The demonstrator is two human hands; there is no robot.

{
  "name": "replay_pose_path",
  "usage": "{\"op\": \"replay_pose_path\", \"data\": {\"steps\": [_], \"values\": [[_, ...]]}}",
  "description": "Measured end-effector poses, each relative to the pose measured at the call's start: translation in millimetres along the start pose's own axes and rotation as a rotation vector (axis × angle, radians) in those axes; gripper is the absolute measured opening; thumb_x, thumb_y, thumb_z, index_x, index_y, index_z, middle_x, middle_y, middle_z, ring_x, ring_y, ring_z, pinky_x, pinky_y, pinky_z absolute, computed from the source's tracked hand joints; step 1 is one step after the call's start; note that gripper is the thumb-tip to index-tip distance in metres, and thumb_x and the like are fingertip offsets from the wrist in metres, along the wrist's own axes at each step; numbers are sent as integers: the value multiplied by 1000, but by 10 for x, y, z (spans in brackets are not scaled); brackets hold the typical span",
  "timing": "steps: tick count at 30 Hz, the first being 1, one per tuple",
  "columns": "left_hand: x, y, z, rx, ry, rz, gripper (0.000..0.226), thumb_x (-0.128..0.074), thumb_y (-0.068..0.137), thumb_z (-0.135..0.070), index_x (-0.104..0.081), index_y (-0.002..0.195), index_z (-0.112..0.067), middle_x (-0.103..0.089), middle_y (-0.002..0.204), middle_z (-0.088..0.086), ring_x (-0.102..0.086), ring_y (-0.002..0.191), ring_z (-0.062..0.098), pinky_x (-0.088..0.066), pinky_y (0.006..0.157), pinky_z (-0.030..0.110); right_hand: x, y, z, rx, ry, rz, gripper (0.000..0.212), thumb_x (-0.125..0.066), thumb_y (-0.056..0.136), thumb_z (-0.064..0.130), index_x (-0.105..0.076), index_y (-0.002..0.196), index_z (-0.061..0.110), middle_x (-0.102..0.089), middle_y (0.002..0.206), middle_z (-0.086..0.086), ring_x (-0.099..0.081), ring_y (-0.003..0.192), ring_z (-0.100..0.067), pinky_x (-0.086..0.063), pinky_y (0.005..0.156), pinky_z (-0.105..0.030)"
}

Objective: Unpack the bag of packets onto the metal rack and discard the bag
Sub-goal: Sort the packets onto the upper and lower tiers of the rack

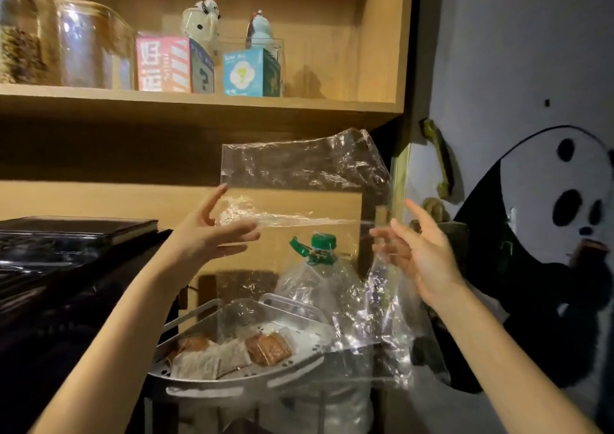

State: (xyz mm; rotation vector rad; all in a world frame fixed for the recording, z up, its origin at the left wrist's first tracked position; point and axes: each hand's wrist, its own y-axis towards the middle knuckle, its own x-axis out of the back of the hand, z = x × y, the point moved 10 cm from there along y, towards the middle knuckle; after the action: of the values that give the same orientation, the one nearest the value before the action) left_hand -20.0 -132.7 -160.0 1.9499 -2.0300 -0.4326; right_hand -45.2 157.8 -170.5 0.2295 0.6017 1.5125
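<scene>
A clear, crinkled plastic bag (pixel 305 181) is stretched in the air between my two hands, with nothing visible inside it. My left hand (pixel 212 234) pinches its left lower edge, the other fingers spread. My right hand (pixel 418 251) grips the right side, where the plastic hangs down in a shiny fold. Below, the grey metal rack (pixel 265 378) has a perforated top tray. Several packets (pixel 229 350) of brown food in pale wrappers lie on that tray.
A large clear plastic bottle (pixel 319 267) with a green cap stands behind the rack. A dark appliance (pixel 66 257) sits to the left. Wooden shelves (pixel 199 101) above hold glass jars, boxes and figurines. A panda mural (pixel 548 234) covers the right wall.
</scene>
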Motion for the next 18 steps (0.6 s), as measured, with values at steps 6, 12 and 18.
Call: {"op": "replay_pose_path", "data": {"steps": [6, 12, 18], "values": [[-159, -176, 25, 49, 338, 26, 55, -73, 67, -8, -58, 119, -21, -70, 74, -2, -66, 67, 9, -51, 59, 19, 113, -211, 137, 59, -168, -24, 54, -52, 92, 15, -31, 141, 26, -73, 92, -8, -67, 61, -13, -54, 50, -19], [55, -342, -78, -76, 339, -208, 29, -74, 69, -11, -67, 94, -24, -70, 58, -11, -64, 57, -2, -45, 57, 18, 75, -428, 131, 9, -268, 65, 37, -52, 91, 15, -51, 128, 18, -72, 95, -4, -69, 71, -11, -55, 57, -19], [79, -548, -169, -150, 629, -232, 26, -77, 68, -12, -67, 91, -17, -67, 71, -5, -63, 65, 5, -46, 58, 13, 11, -672, 11, -22, -522, 228, 24, -72, 75, 9, -71, 97, 18, -73, 97, 0, -69, 90, -9, -55, 79, -25]]}}
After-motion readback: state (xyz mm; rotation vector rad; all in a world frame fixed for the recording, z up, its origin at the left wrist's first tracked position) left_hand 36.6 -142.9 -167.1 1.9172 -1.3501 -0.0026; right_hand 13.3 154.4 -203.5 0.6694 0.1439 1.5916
